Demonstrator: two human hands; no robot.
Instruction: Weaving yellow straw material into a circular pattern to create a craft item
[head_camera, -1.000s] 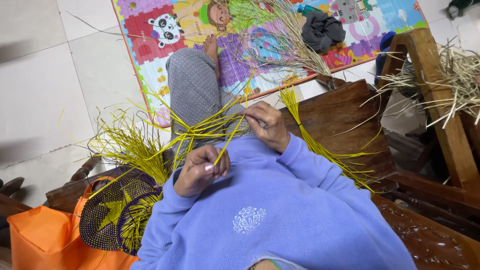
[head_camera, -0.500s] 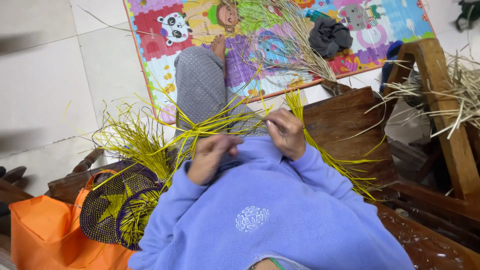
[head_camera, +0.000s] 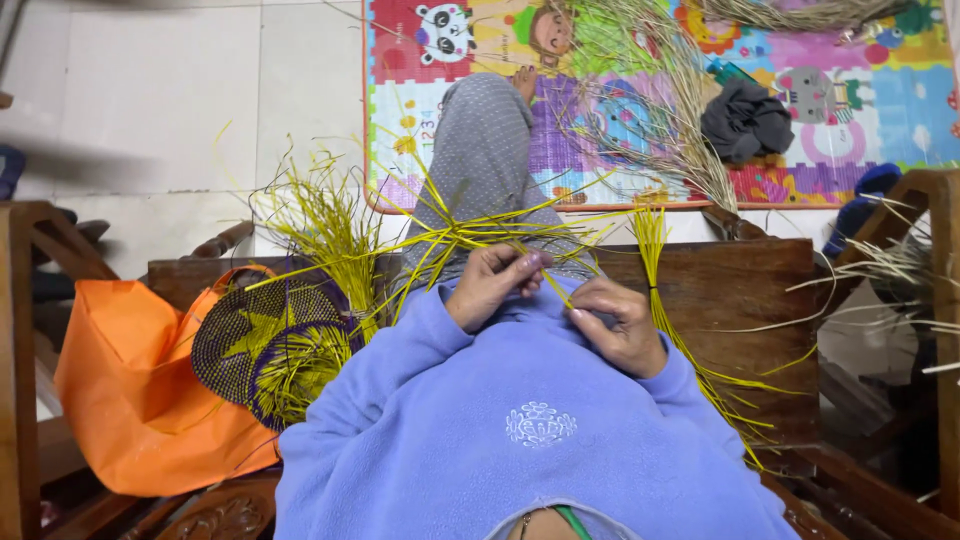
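Left hand (head_camera: 492, 283) pinching yellow straw strands (head_camera: 470, 235), right hand (head_camera: 618, 325) gripping 1 strand just beside

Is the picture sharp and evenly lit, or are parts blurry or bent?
Head view: soft, even light, no glare; left hand, right hand and yellow strips look fairly sharp; a blurred dark shadow crosses the tiled floor; the play mat edge bows slightly near the frame's top.

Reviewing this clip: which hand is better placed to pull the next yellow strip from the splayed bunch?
Left, probably. The left hand already pinches the yellow strips where they fan out, beside the loose bunch at the purple woven basket. The right hand lies lower on the blue sweater, holding one strand.
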